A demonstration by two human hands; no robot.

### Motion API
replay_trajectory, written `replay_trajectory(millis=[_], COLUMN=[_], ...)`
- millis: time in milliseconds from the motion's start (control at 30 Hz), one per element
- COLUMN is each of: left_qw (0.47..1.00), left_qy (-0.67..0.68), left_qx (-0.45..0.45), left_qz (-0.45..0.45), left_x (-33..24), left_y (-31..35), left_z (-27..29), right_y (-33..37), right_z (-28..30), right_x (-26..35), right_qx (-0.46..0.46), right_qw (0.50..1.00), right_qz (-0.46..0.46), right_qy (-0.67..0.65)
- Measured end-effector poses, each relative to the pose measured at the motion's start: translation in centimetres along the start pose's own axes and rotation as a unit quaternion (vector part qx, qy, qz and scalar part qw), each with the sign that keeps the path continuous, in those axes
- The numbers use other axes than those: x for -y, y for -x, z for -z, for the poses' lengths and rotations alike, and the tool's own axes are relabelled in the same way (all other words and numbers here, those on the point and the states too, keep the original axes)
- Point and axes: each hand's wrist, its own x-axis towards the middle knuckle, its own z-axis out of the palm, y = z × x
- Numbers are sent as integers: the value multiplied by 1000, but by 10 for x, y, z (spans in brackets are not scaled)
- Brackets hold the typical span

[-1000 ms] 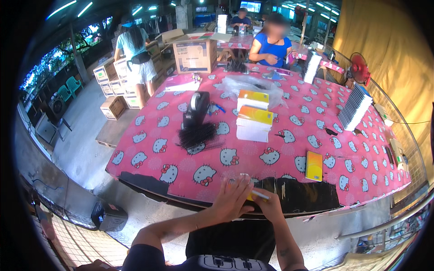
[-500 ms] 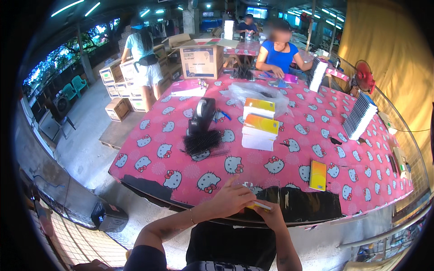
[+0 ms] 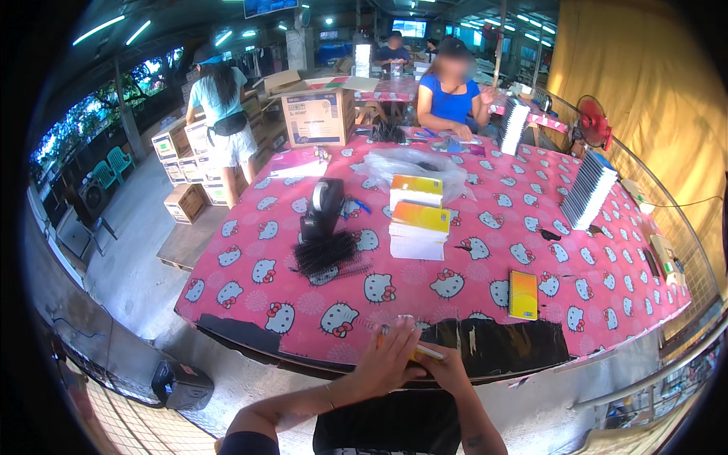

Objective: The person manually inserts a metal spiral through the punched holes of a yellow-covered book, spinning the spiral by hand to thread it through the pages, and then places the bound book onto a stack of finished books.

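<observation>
At the table's near edge I hold a small yellow-covered notebook (image 3: 430,353), tilted with its white page edge showing. My right hand (image 3: 449,371) is closed round its right end. Across its left part lies my left hand (image 3: 385,360), fingers on the far side and thumb on the near side, hiding much of the cover. A thin dark coil (image 3: 365,324) seems to stick out left of the left fingers; its detail is too small to tell. A yellow spiral notebook (image 3: 523,295) lies flat to the right. Farther off stand two stacks of yellow notebooks (image 3: 419,220).
Left of the stacks are a pile of black spiral coils (image 3: 326,252) and a black tape dispenser (image 3: 322,208). Behind lies a clear plastic bag (image 3: 413,168). Tall notebook stacks (image 3: 590,191) stand at right. A carton (image 3: 315,120) sits at the far edge; a co-worker (image 3: 451,98) sits opposite.
My left hand has shifted from raised, pointing fingers to lying across the notebook, fingers together. My view has tilted slightly. The co-worker opposite has raised one hand.
</observation>
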Motion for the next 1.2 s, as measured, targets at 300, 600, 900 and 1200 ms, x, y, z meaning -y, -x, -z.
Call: replay_trajectory(millis=[300, 600, 900, 1200], left_qw=[996, 997, 999, 958], left_qy=[-59, -52, -15, 107], left_qx=[44, -27, -20, 262], left_qz=[44, -45, -27, 48], left_x=[-11, -6, -18, 6], left_y=[15, 41, 14, -53], left_z=[-16, -45, -18, 32], right_y=[0, -5, -4, -5], right_z=[4, 2, -2, -3], right_x=[7, 8, 2, 4], right_qx=[1, 8, 6, 12], right_qw=[999, 999, 998, 1000], right_qz=[32, 25, 26, 22], right_qy=[39, 45, 60, 3])
